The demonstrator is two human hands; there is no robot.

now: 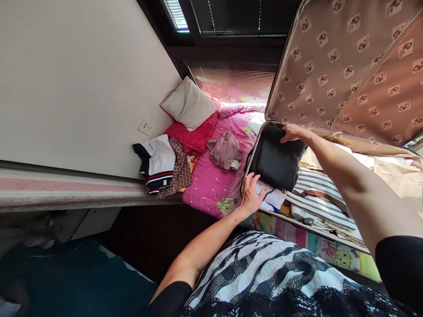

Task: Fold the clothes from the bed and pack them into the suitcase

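While suitcase (330,81) gapes, right hand (293,132) touches black cloth (276,160)

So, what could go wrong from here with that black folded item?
The black folded item may shift or come unfolded: the right hand is at its far edge, while the left hand is spread by its near edge.
The striped clothing beside it could get rumpled if the item slides over.
The open lid stands raised with neither hand on it, so a bump might swing it down.
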